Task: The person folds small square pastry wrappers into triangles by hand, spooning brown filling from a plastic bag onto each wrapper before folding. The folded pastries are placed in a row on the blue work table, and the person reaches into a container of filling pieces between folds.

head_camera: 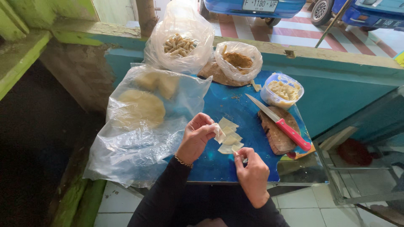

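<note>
1. A person in black sleeves works over a blue table top point(248, 126), seen from above by a head-worn camera.
2. The left hand point(197, 136), a thin bracelet at the wrist, pinches a pale square dough wrapper point(218, 133) between thumb and fingertips — fingers curled narrow around it, just above the table.
3. The right hand point(251, 168) sits close to the body, its fingers drawn in tight on a small bit of something at the fingertips; what it is cannot be told.
4. Between the two hands lies a small heap of cut wrappers point(230, 139), loosely overlapping on the blue surface and touching the held piece's side.
5. To the right, a red-handled knife point(280, 122) rests across a dark wooden cutting board point(275, 134), blade pointing away from the person.
6. Beyond it stands a clear plastic tub point(282, 90) of pale filling.
7. At the far edge sit two open plastic bags — one of rolled snacks point(180, 44), one of brownish crumbs point(238, 61).
8. On the left, a large clear bag point(139, 122) holds flat rounds of dough.
</note>
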### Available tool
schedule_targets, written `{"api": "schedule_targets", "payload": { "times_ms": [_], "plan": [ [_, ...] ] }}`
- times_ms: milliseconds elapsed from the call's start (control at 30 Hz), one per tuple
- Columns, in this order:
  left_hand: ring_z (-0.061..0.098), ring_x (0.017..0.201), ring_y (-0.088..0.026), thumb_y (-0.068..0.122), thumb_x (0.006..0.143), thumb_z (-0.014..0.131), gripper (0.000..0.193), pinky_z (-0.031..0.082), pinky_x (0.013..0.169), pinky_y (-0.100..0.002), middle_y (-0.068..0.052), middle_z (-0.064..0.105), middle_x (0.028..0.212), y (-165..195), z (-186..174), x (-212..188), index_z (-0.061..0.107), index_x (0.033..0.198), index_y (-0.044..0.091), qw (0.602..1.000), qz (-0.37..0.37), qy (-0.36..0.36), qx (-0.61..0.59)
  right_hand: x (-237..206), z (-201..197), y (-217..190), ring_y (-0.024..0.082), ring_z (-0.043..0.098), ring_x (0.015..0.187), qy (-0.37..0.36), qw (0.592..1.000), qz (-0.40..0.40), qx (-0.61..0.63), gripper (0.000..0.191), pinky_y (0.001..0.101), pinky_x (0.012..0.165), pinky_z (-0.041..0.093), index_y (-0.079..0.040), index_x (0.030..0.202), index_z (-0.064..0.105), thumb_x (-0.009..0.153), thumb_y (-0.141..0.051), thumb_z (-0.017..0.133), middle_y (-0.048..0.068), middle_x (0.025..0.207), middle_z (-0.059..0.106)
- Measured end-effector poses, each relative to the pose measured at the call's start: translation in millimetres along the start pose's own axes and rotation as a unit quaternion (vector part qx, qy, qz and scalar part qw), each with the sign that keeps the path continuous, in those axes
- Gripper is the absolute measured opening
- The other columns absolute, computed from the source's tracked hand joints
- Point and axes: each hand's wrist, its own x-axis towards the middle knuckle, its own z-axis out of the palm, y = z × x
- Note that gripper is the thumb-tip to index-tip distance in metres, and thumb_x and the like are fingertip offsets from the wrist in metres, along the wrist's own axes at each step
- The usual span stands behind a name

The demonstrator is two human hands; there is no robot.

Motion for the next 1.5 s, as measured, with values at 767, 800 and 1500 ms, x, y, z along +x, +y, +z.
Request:
{"api": "schedule_targets", "payload": {
  "times_ms": [767, 800, 1500],
  "plan": [
    [0.066, 0.095, -0.015, -0.004, 0.092, 0.065, 0.013, 0.06, 0.088, -0.035, -0.003, 0.061, 0.101, -1.0, 9.1, -3.8, 0.058, 0.098, 0.005, 0.997, -0.05, -0.065, 0.005, -15.7, -11.5, -10.5, 0.028, 0.065, 0.107, -0.024, 0.988, -0.148, -0.044, 0.038, 0.0403, 0.086, 0.05, -0.011, 0.117, 0.073, 0.085, -0.03, 0.077, 0.008, 0.12, 0.069],
    [0.066, 0.096, -0.015, -0.004, 0.092, 0.066, 0.014, 0.059, 0.087, -0.034, -0.004, 0.061, 0.101, -1.1, 9.6, -4.3, 0.058, 0.098, 0.005, 0.995, -0.057, -0.083, 0.003, -15.2, -12.7, -7.5, 0.029, 0.065, 0.107, -0.017, 0.989, -0.141, -0.029, 0.036, 0.0403, 0.088, 0.05, -0.011, 0.117, 0.073, 0.086, -0.028, 0.076, 0.008, 0.121, 0.069],
    [0.068, 0.089, -0.013, -0.004, 0.092, 0.065, 0.017, 0.057, 0.083, -0.029, -0.006, 0.065, 0.095, 9.1, 25.5, -23.7, 0.058, 0.106, 0.001, 0.952, -0.156, -0.18, 0.193, 18.9, -17.6, 55.3, 0.011, 0.067, 0.077, -0.222, 0.731, 0.253, 0.594, 0.014, 0.0271, 0.066, 0.052, 0.0, 0.101, 0.074, 0.095, -0.012, 0.072, 0.005, 0.089, 0.074]
  ]
}}
